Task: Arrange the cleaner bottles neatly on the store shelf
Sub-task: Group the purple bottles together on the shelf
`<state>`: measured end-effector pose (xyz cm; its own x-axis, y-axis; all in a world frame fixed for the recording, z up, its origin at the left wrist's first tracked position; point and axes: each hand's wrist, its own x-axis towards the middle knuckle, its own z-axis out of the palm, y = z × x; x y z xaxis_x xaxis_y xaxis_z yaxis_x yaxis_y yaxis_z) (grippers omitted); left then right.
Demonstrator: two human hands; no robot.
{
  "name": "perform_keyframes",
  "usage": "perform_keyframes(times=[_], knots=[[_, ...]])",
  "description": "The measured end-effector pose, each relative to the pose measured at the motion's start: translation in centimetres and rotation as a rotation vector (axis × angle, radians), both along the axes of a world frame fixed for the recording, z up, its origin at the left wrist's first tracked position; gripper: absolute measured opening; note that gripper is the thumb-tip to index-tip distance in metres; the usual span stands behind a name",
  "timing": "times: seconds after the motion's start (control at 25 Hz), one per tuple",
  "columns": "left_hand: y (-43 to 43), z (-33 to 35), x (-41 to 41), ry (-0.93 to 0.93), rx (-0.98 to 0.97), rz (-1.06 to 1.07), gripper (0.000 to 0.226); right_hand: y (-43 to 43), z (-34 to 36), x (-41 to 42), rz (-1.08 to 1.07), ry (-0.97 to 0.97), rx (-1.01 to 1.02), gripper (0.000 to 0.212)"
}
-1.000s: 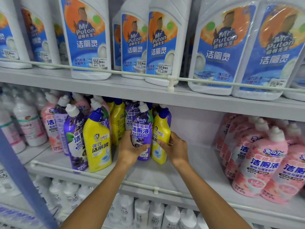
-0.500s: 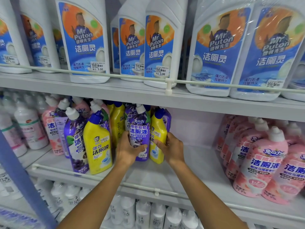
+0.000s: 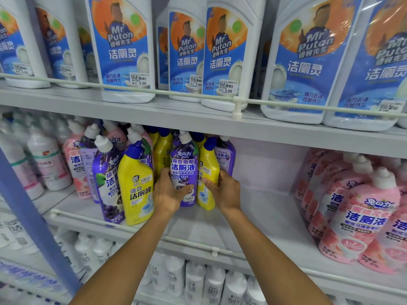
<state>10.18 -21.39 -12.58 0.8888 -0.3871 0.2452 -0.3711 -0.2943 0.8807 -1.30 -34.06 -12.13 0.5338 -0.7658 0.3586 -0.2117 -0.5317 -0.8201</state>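
Purple plastic, grape-printed, fills the left hand (image 3: 170,195): a purple bottle (image 3: 184,170) with a white nozzle cap, standing at the centre of the frame on the middle shelf (image 3: 259,208). Its long axis runs close to upright, the cap leaning slightly toward the upper left. The left hand wraps the lower left side of the body, thumb across the front label, fingers hidden behind. Touching it on the right, a yellow bottle (image 3: 208,175) with a blue cap stands in the right hand (image 3: 224,191), whose thumb lies on the lower front and whose fingers curl round the far side, next to a second purple bottle behind.

Both forearms come up from the lower centre of the frame, spreading apart slightly, wrists nearly straight, palms turned inward toward each other with the two bottles pinched side by side between them. Neither hand is nearer than the other; each has its own bottle.

To the left, just beside the left hand, a front yellow bottle (image 3: 135,183) and its purple neighbour stand closer to the guard rail (image 3: 123,226). To the right, bare shelf separates the held pair from the pink bottles (image 3: 361,214) at the right edge. Judging by this, the pair probably needs squaring up and sliding forward toward the rail, level with the front row.
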Motion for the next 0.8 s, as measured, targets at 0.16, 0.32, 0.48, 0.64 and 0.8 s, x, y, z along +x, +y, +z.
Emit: perform_keyframes(times=[0.16, 0.32, 0.48, 0.64, 0.8], knots=[[-0.1, 0.3, 0.1, 0.012, 0.009, 0.004, 0.072, -0.1, 0.1, 0.2, 0.004, 0.006, 0.004, 0.045], [0.3, 0.5, -0.3, 0.031, 0.002, -0.014, 0.068, -0.2, 0.5, -0.4, 0.067, 0.032, 0.020, 0.045], [0.7, 1.2, -0.3, 0.032, 0.028, -0.073, 0.064, -0.5, 1.0, -0.6, 0.101, 0.071, 0.024, 0.047], [1.9, 1.2, 0.0, 0.003, 0.074, -0.172, 0.077, -0.8, 1.7, -1.4, 0.127, 0.114, -0.045, 0.047], [4.1, 1.0, -0.6, -0.096, 0.138, -0.297, 0.085, -0.9, 2.4, -3.6, 0.169, 0.164, -0.139, 0.048]])
